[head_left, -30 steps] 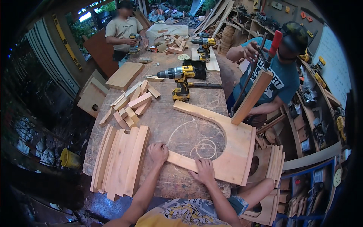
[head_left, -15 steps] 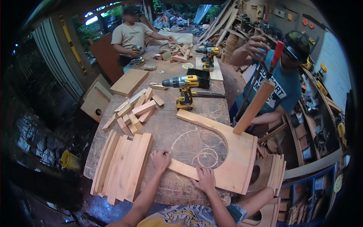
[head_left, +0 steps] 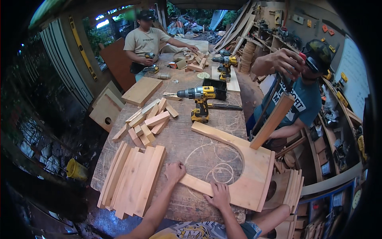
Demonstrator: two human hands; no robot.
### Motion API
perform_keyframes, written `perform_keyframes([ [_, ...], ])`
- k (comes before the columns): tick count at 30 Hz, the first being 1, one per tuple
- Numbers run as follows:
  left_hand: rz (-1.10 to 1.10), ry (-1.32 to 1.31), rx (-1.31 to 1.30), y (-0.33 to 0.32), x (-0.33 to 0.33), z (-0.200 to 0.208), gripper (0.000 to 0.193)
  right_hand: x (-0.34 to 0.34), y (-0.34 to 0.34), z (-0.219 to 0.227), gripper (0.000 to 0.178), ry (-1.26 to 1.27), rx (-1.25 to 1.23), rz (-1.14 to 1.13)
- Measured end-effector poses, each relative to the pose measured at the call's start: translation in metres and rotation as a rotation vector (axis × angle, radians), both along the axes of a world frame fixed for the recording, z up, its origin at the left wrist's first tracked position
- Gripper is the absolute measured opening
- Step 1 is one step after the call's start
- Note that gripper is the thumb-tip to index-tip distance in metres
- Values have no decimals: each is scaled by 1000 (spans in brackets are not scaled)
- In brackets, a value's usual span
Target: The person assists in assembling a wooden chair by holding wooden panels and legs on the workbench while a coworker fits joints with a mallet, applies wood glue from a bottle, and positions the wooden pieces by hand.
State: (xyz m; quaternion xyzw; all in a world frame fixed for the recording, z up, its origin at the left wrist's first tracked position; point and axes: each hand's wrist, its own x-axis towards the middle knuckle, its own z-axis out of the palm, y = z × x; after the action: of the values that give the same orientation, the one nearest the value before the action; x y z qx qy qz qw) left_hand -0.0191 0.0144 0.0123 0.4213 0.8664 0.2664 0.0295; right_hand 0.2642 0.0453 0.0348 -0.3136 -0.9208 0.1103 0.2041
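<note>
A U-shaped wooden panel (head_left: 252,175) with a round cutout lies flat on the worktable, its two arms pointing left. My left hand (head_left: 175,171) is closed round the tip of the near arm. Farther right on the same arm, my right hand (head_left: 219,195) grips it, fingers over the top and thumb along the near edge. A wooden strip (head_left: 274,121) stands up, tilted, from the panel's far right part. At it a co-worker's raised hand (head_left: 284,63) is on the handle end of a bar clamp (head_left: 264,105), whose lower end is hidden.
Left of my left hand lies a stack of boards (head_left: 135,179), with a pile of short wood blocks (head_left: 147,121) beyond. A yellow cordless drill (head_left: 201,101) stands near a black tray (head_left: 217,87). Another person (head_left: 145,44) stands at the far end. Cut panels (head_left: 284,187) stand at right.
The co-worker's hand has come down onto the clamp's red handle, now mostly covered. My hands keep their hold on the panel; the whole view has shifted slightly.
</note>
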Motion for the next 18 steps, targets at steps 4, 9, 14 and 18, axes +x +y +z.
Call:
perform_keyframes([
  [4, 2, 23, -33, 2, 0, -5, 25, 2, -2, 0, 73, 3, 7, -9],
  [9, -2, -52, -88, 6, 7, 5, 26, 4, 2, -2, 71, 21, 16, -6],
  [14, 35, -29, -38, 2, 2, 10, 24, -1, 5, -1, 68, 14, -2, -13],
  [18, 65, -78, -39, 7, 5, 6, 23, 7, -1, -2, 70, 12, -5, -7],
])
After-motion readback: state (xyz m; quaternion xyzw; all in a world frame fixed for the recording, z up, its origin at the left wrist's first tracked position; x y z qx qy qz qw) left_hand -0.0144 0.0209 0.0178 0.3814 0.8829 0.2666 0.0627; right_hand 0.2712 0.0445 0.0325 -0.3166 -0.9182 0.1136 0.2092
